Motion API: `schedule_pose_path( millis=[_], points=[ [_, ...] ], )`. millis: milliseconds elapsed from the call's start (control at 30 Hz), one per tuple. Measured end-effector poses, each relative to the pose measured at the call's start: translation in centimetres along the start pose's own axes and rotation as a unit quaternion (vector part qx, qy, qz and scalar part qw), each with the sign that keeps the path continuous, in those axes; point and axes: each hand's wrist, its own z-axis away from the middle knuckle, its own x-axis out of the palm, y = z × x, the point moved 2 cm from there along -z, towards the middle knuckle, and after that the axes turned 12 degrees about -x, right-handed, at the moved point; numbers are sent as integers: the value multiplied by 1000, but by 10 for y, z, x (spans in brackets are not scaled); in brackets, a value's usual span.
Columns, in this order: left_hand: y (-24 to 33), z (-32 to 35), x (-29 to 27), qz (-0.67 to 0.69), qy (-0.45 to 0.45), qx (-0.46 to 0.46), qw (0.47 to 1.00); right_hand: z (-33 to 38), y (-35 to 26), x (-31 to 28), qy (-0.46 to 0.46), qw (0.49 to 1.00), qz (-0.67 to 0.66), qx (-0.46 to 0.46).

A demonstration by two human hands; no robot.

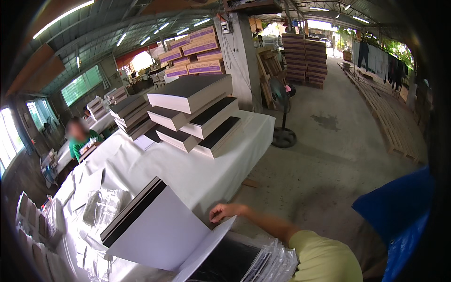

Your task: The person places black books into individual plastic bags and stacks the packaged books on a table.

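Note:
My right hand (223, 213) is at the near right edge of the cloth-covered table, its fingers curled and closed; what they hold, if anything, I cannot make out. It is next to the corner where a large white sheet (162, 225) meets a raised white flap (206, 251). The white sheet leans tilted against a thick stack of boards with dark edges (136, 209). Below the flap lies a black-topped pack (225, 258) in clear plastic wrap (275, 258). My left hand is out of sight.
Stacks of black-topped white boards (192, 101) stand on the white-clothed table (244, 141). Plastic-wrapped packs (105, 207) lie at left. A person in green (80, 143) sits beyond. A standing fan (282, 103), a pillar (244, 61) and a blue tarp (399, 207) are at right.

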Motion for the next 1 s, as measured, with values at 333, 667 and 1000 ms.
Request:
schedule_pose_path(
  millis=[333,667,1000],
  points=[
    [99,18,-67,371,175,238,880,-120,-218,158,-215,919,150,-295],
    [152,34,-32,598,-348,115,713,-119,-202,155,89,970,-18,-224],
    [147,35,-14,644,-351,-63,676,-119,-221,147,167,907,148,-357]
  ],
)
